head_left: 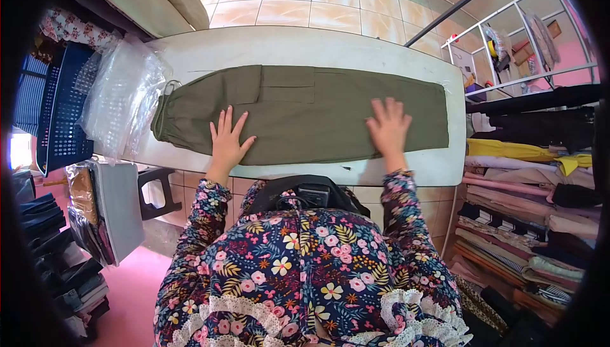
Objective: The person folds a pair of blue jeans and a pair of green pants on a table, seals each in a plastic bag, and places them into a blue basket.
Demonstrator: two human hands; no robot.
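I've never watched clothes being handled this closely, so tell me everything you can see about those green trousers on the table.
The olive green trousers lie flat and lengthwise across the white table, folded leg over leg into one long strip. The gathered waistband with a drawstring points left, the hems right. A flapped cargo pocket shows near the upper middle. The cloth looks like plain matte cotton, mostly smooth. The left hand presses flat near the waist end, the right hand near the hem end. Crinkled clear plastic bags lie just beside the waistband.
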